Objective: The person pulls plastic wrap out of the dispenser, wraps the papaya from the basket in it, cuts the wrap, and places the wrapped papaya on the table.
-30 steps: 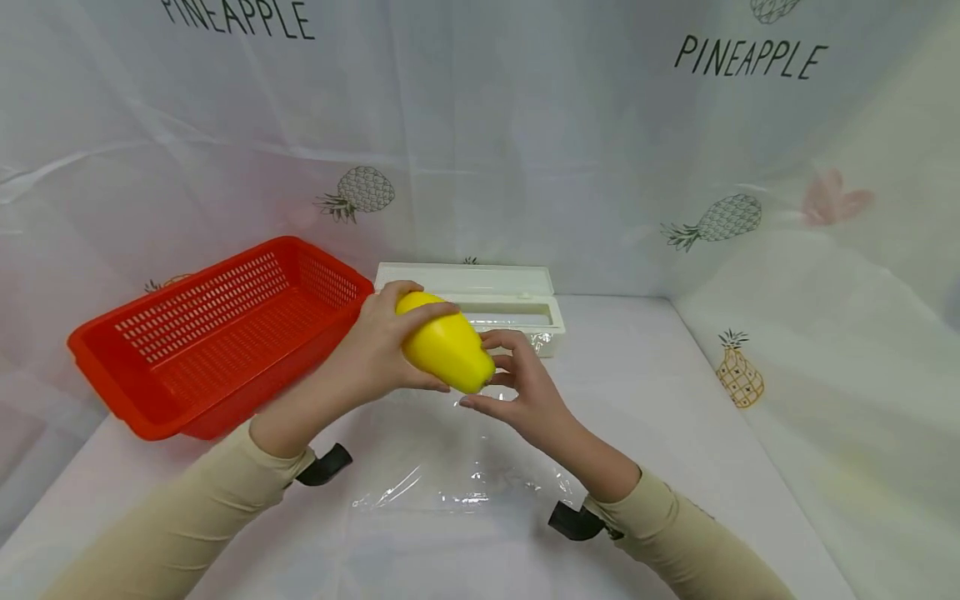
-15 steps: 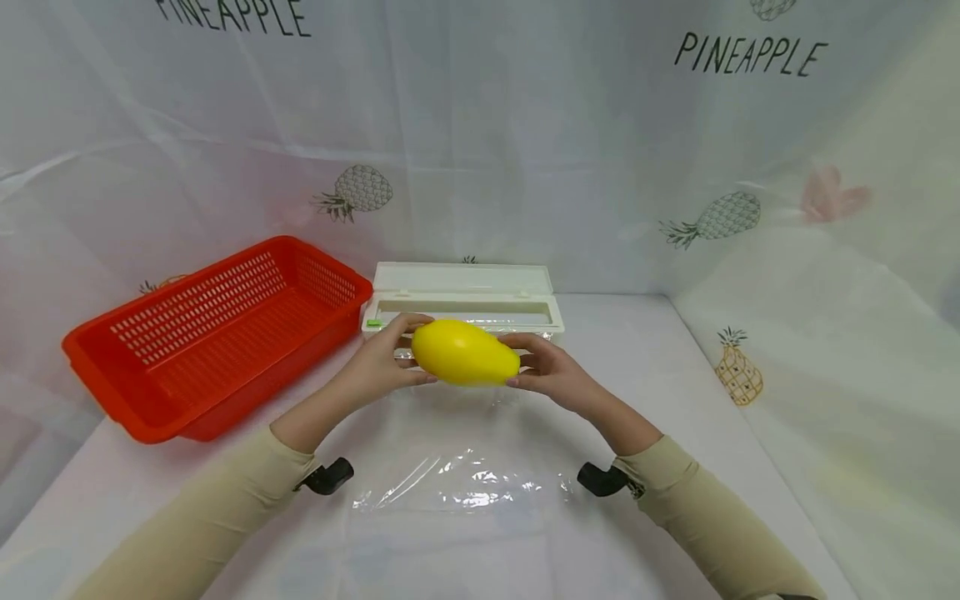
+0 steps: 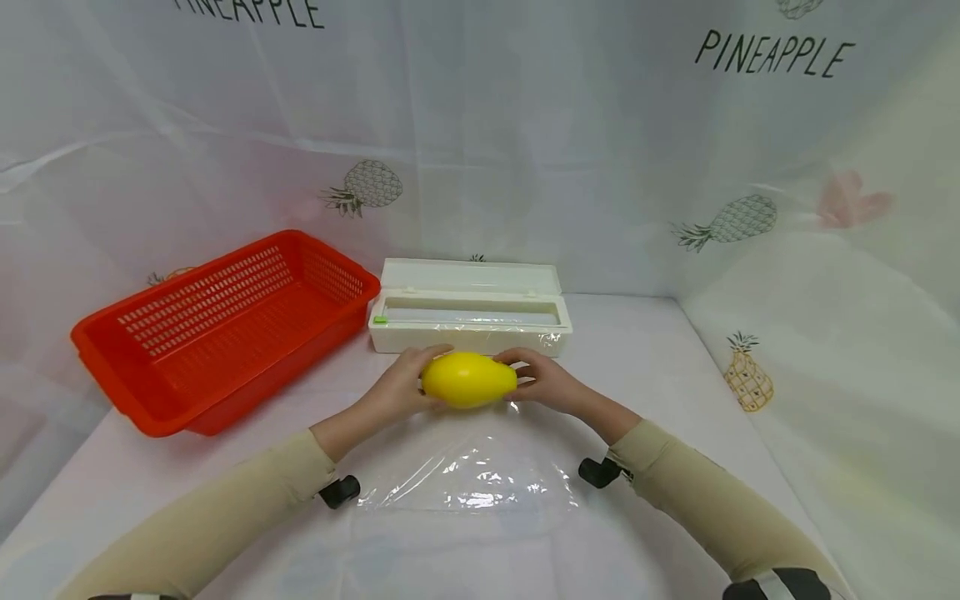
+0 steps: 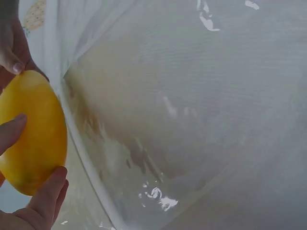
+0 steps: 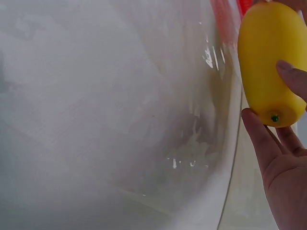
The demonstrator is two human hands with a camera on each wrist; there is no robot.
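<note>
A smooth yellow mango-shaped fruit [image 3: 468,379] lies sideways at the far edge of a clear plastic film sheet [image 3: 472,462] spread on the white table. My left hand [image 3: 408,387] grips its left end and my right hand [image 3: 542,382] grips its right end. In the left wrist view the fruit [image 4: 31,132] sits between my thumb and fingers, over the film [image 4: 192,120]. The right wrist view shows the fruit [image 5: 268,62], its stem end down, held by my right fingers [image 5: 261,143].
A white film dispenser box [image 3: 468,308] with its lid open stands just behind the fruit. A red perforated basket [image 3: 217,329] lies at the left. Pineapple-print cloth walls close the back and right side.
Both hands lowered the fruit from mid-air and turned it sideways, bringing it down onto the far edge of the film. The right hand went from hovering beside it to gripping its end.
</note>
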